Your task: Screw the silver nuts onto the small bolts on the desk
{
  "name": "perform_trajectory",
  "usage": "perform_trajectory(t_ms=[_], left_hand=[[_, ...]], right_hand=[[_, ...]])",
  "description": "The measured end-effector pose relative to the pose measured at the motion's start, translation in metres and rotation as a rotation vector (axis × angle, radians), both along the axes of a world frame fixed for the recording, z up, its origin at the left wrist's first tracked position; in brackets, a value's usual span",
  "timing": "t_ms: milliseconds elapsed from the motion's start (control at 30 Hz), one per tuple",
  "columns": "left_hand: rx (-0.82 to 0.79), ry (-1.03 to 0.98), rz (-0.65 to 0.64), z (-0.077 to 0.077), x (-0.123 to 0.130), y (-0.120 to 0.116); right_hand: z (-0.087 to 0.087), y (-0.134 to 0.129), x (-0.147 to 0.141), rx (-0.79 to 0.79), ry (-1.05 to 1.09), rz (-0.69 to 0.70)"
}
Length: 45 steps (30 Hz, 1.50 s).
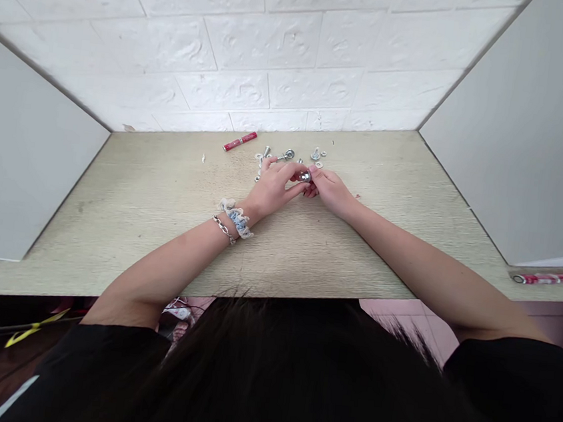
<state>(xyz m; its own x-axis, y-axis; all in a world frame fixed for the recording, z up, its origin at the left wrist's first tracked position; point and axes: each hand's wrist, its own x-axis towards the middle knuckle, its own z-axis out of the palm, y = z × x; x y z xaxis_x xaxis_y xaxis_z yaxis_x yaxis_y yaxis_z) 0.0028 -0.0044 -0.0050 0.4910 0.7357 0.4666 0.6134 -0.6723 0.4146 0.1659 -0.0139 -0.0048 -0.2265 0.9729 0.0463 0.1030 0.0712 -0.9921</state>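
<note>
A small shiny metal part (305,176) is held between both hands above the wooden desk. My left hand (274,187) pinches it from the left with thumb and index finger; the wrist wears a lace scrunchie and a chain bracelet. From the right, my right hand (329,189) closes its fingers on the same part, and some of those fingertips are hidden. Just beyond the hands lie several bolts, nuts and washers, among them a bolt (266,151), a round metal piece (290,153), a bolt standing on a washer (316,153) and a flat washer (319,165).
A red tube (240,141) lies near the white brick wall (234,88). Another red tube (551,279) is at the desk's right front edge. Grey panels (510,141) stand on both sides of the desk (141,203).
</note>
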Motion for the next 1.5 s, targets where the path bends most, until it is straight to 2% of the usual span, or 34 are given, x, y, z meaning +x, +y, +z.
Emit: perform_trajectory(t_ms=[400, 600, 767, 1233, 1500], left_hand=[[0.005, -0.01, 0.045, 0.002, 0.001, 0.0], [0.016, -0.034, 0.002, -0.001, 0.001, 0.003], [-0.014, -0.069, -0.042, -0.002, 0.0, 0.003], [-0.173, -0.101, 0.009, 0.003, 0.0, 0.005], [-0.2, -0.117, 0.002, 0.002, 0.0, 0.006]], right_hand=[[0.005, -0.002, 0.002, -0.055, 0.044, 0.038], [0.006, -0.001, 0.001, -0.094, 0.039, 0.035], [0.006, 0.0, 0.001, -0.087, 0.037, 0.04], [0.011, -0.002, 0.003, -0.107, -0.007, 0.005], [0.002, 0.004, 0.006, -0.115, 0.073, -0.003]])
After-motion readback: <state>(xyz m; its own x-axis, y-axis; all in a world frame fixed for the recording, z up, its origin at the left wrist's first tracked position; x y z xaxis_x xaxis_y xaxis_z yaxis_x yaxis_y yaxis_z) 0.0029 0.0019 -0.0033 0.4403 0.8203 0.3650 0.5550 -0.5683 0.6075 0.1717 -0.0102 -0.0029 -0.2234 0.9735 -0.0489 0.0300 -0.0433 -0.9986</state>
